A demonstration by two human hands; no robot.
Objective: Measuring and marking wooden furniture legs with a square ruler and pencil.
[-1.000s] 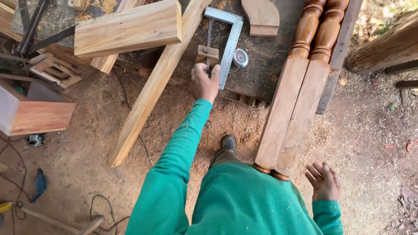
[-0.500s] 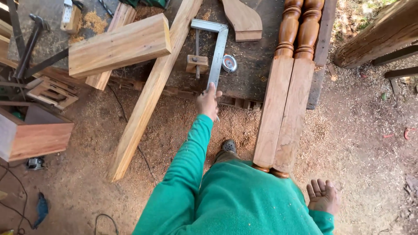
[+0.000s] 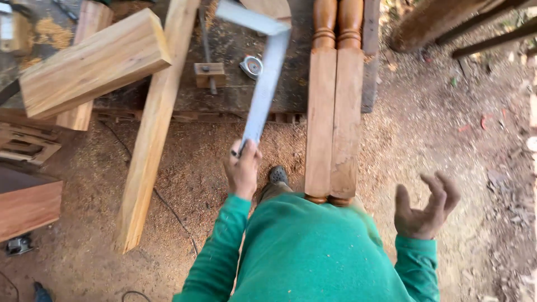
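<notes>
While the left hand (image 3: 242, 170) is gripping one steel framing square (image 3: 263, 72), the right hand (image 3: 426, 208) is hanging open, holding nothing. Two turned wooden posts (image 3: 333, 112) are leaning alongside, tops cut off.

Left hand (image 3: 243, 169) stretched forward, fingers closed in a grip, right hand (image 3: 426, 206) open, fingers curled

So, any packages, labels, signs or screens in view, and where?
No packages, signs or screens.
Round tape measure: on the dark bench, silvery case with a round face sticker, detail too small to tell.
Steel square: held in the left hand, plain grey L-shape.
</notes>
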